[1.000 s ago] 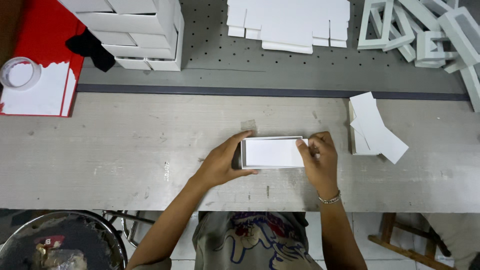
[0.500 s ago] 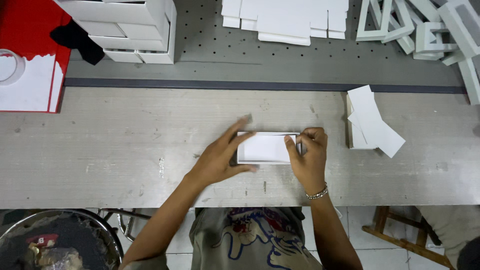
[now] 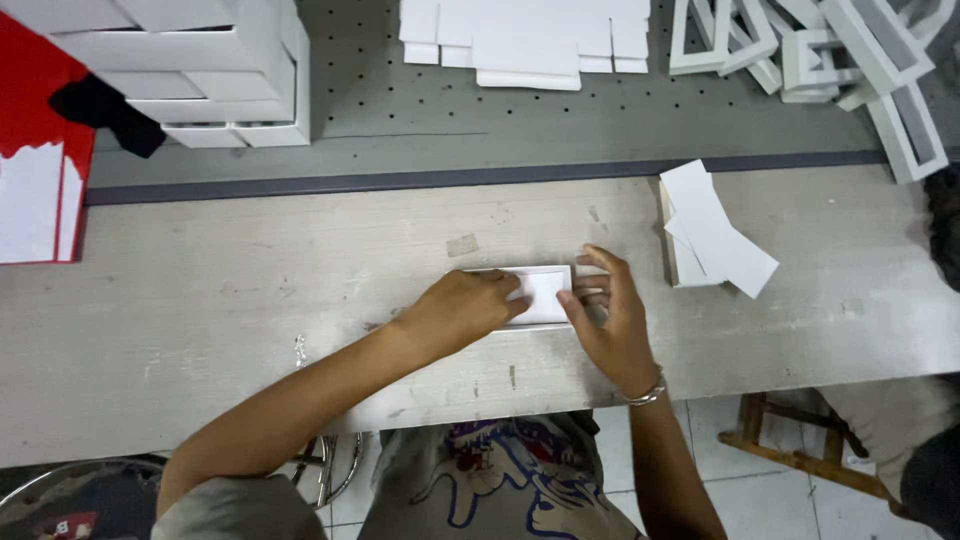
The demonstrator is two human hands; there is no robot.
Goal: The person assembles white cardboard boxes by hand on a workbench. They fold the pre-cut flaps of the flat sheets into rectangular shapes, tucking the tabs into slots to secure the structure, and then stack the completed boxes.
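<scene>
A small flat white box (image 3: 546,290) lies on the worn grey workbench (image 3: 250,300), near its front edge. My left hand (image 3: 462,310) rests palm-down on the box and covers its left half, fingers pressing on the top. My right hand (image 3: 608,318) sits at the box's right end, fingers spread along that edge and touching it. A bracelet is on my right wrist. Only the right part of the box top shows between my hands.
A loose stack of white cards (image 3: 712,230) lies to the right. Stacked white boxes (image 3: 200,60) and a red box (image 3: 35,150) stand back left. Flat white blanks (image 3: 525,40) and white frames (image 3: 830,50) lie at the back. Another person's clothing shows at the right edge.
My left hand has slid from the box's left side onto its top, covering most of it. My right hand stays at the right end, with its fingers more spread.
</scene>
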